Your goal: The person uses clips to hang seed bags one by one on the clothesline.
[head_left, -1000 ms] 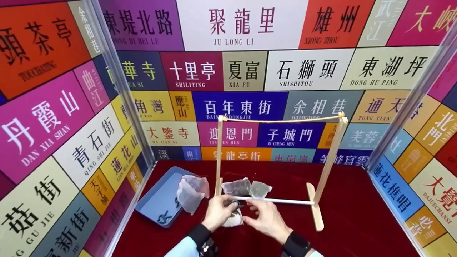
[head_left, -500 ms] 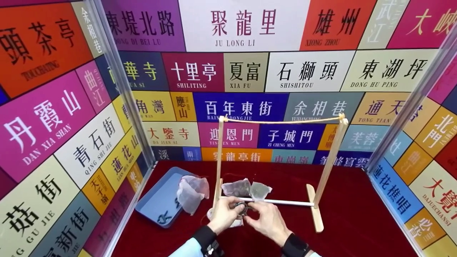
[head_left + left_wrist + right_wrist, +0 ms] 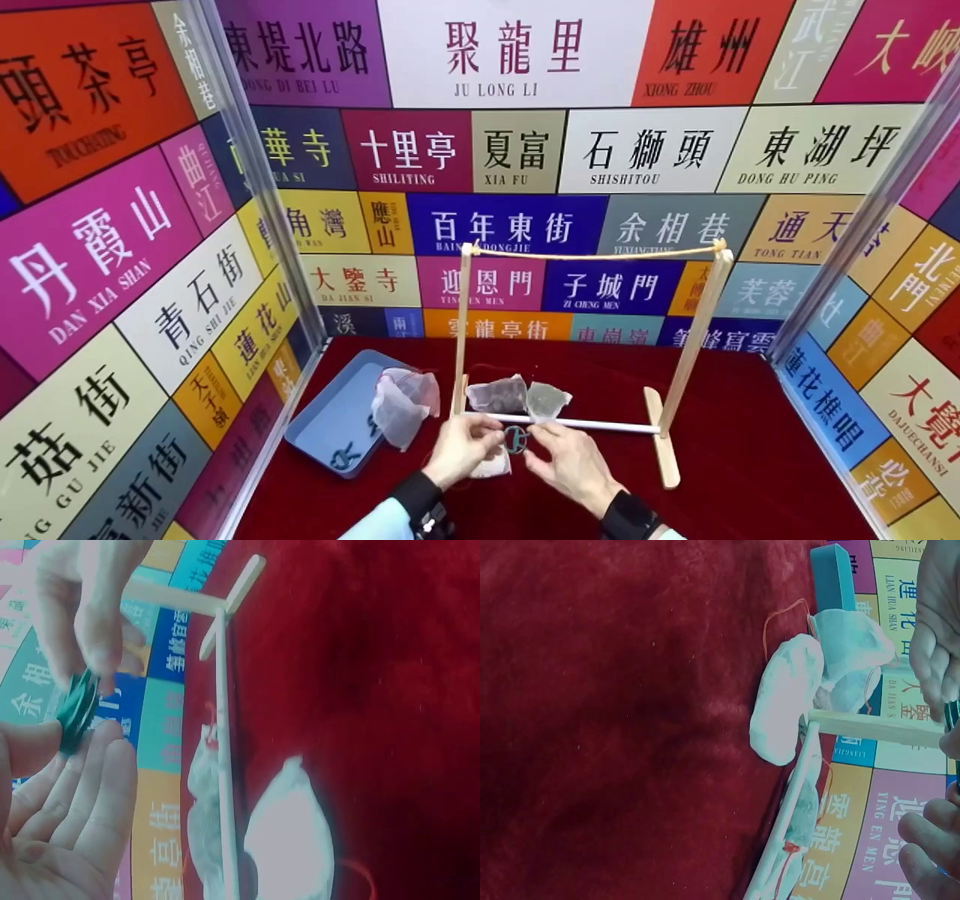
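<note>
Between my fingertips in front of the wooden stand is a small dark green ring-shaped piece (image 3: pixel 515 439) with a curved bar across it. My left hand (image 3: pixel 459 451) pinches its left side; in the left wrist view that thumb (image 3: pixel 34 750) presses against it. From the other side my right hand (image 3: pixel 574 466) pinches it, fingers bent at its rim. Just below the left fingers lies a filled white mesh pouch (image 3: pixel 493 466), partly hidden by the hand. Two more filled pouches, a greyish one (image 3: pixel 497 394) and a paler one (image 3: pixel 548 400), lie behind the stand's white bottom rod (image 3: pixel 600 424).
The stand has two wooden posts (image 3: pixel 696 341) with a string (image 3: pixel 585 256) tied across their tops. At left, a blue tray (image 3: pixel 330 412) holds dark green pieces (image 3: pixel 345 457), and mesh bags (image 3: pixel 403 405) overlap its right edge. Red cloth (image 3: pixel 757 450) covers the table; printed panels surround it.
My hands have drawn slightly apart around the green piece. It has turned and now shows its ring face, where a second ago it was mostly hidden in the left fingers.
</note>
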A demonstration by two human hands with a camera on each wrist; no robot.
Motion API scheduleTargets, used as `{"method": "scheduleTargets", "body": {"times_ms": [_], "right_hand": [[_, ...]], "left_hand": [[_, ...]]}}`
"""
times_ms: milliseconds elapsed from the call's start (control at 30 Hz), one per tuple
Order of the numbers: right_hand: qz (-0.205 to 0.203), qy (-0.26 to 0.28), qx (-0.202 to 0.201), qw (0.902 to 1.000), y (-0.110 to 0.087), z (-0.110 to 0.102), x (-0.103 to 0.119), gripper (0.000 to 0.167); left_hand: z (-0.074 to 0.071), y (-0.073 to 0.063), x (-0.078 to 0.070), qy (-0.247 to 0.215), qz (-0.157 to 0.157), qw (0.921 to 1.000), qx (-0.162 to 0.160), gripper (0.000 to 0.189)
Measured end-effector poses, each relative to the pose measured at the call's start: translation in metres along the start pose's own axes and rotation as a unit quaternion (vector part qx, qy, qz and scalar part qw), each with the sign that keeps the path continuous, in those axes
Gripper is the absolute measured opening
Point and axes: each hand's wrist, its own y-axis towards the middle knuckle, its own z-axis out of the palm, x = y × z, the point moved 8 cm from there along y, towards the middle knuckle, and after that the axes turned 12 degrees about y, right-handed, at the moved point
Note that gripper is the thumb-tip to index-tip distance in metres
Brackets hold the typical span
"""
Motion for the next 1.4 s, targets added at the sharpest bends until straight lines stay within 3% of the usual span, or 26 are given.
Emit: {"method": "scheduleTargets", "body": {"times_ms": [100, 167, 233, 333, 467, 567, 633, 700, 933, 1100, 1400], "right_hand": [[-0.001, -0.006, 0.001, 1.0000, -0.002, -0.003, -0.003, 0.033], [-0.009, -0.008, -0.002, 0.9999, -0.003, -0.004, -0.004, 0.032], [-0.017, -0.009, -0.002, 0.9998, -0.005, -0.006, -0.005, 0.030], [-0.024, -0.010, -0.001, 0.9997, -0.009, -0.010, -0.006, 0.028], [-0.025, -0.015, 0.006, 0.9996, -0.012, -0.015, -0.008, 0.024], [-0.027, -0.019, 0.012, 0.9994, -0.014, -0.016, -0.010, 0.020], [-0.027, -0.022, 0.011, 0.9993, -0.015, -0.017, -0.012, 0.020], [-0.028, -0.027, 0.010, 0.9992, -0.015, -0.018, -0.013, 0.022], [-0.029, -0.034, 0.030, 0.9985, -0.018, -0.016, -0.013, 0.028], [-0.019, -0.026, 0.060, 0.9977, -0.020, -0.014, -0.015, 0.032], [-0.006, -0.025, 0.078, 0.9966, -0.021, -0.014, -0.018, 0.034]], "left_hand": [[-0.021, 0.002, 0.005, 0.070, 0.012, 0.9969, -0.034, 0.014], [-0.039, 0.004, 0.009, 0.134, 0.024, 0.9887, -0.063, 0.015], [-0.058, 0.005, 0.016, 0.194, 0.027, 0.9759, -0.095, 0.018], [-0.088, 0.007, 0.028, 0.278, 0.027, 0.9488, -0.147, 0.025], [-0.126, 0.010, 0.050, 0.341, 0.004, 0.9136, -0.221, 0.044], [-0.150, 0.012, 0.068, 0.351, -0.038, 0.9000, -0.255, 0.063], [-0.160, 0.013, 0.080, 0.343, -0.069, 0.8990, -0.263, 0.073], [-0.165, 0.015, 0.091, 0.329, -0.100, 0.9033, -0.257, 0.081], [-0.165, 0.019, 0.130, 0.290, -0.196, 0.9127, -0.210, 0.098], [-0.165, 0.018, 0.140, 0.266, -0.219, 0.9176, -0.198, 0.099], [-0.160, 0.027, 0.130, 0.215, -0.215, 0.9345, -0.185, 0.078]]}}
